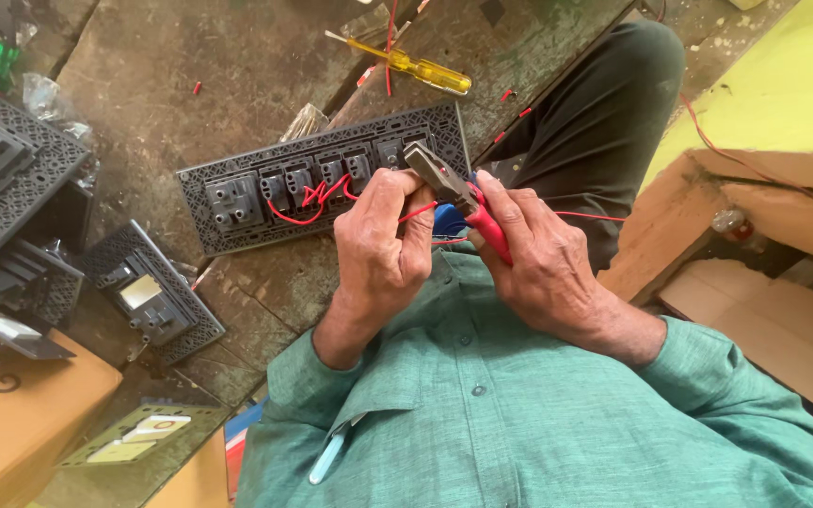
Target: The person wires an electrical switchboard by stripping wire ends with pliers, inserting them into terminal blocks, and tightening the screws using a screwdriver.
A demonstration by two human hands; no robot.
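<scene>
The right hand grips red-handled pliers at frame centre; the left hand pinches a red wire. Beyond, the long switch plate shows a few red links fitted, other modules bare. A yellow screwdriver lies farther up.

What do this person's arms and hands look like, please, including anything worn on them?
Both arms wear long sleeves of a green woven shirt, each ending in a loose cuff at the wrist. The left hand and the right hand are bare: no gloves, and no rings, watch or bands show. The knuckles look creased and work-worn. The shirt buttons down the front.
</scene>
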